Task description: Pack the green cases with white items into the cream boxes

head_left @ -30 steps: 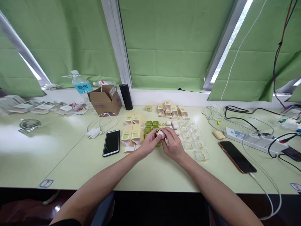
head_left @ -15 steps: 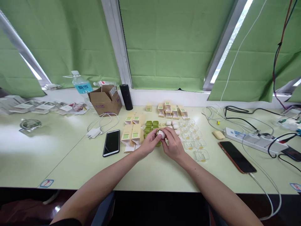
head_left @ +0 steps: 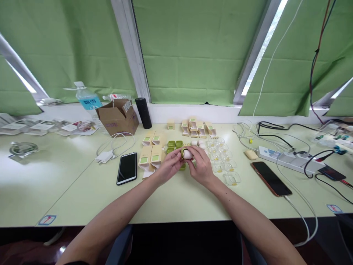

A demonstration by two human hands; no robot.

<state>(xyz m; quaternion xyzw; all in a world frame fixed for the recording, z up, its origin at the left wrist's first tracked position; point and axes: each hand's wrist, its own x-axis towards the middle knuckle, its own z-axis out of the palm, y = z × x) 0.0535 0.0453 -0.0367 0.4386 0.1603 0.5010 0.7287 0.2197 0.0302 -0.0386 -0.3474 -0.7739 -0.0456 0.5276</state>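
Over the pale table (head_left: 182,204), right of the blue-labelled bottle (head_left: 88,100), my left hand (head_left: 170,166) and right hand (head_left: 202,165) pinch closed around one green-edged white piece (head_left: 187,154).

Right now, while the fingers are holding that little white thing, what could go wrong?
The white piece might slip, since the left hand and right hand grip it and the green piece just by their fingers. If dropped, it could knock the green containers close by on the table. The right hand could also bump the clear containers standing close beside it.
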